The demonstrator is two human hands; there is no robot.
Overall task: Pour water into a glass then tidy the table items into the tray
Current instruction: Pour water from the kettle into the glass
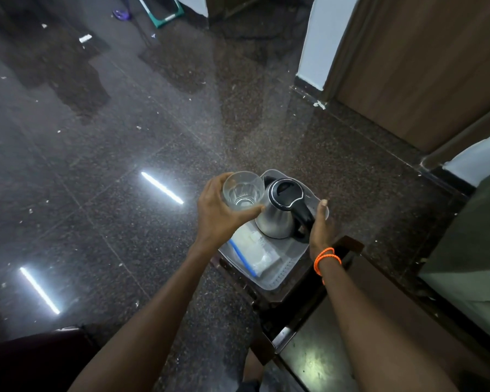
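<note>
My left hand (218,213) grips the glass (243,190); right hand (321,227) open beside the kettle (280,210) in the tray (283,274).

Tray (280,278) floor largely hidden under kettle (277,219) and bag (255,250).

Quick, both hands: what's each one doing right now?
Left hand: closed around the glass.
Right hand: open, holding nothing, beside the kettle handle.
</note>
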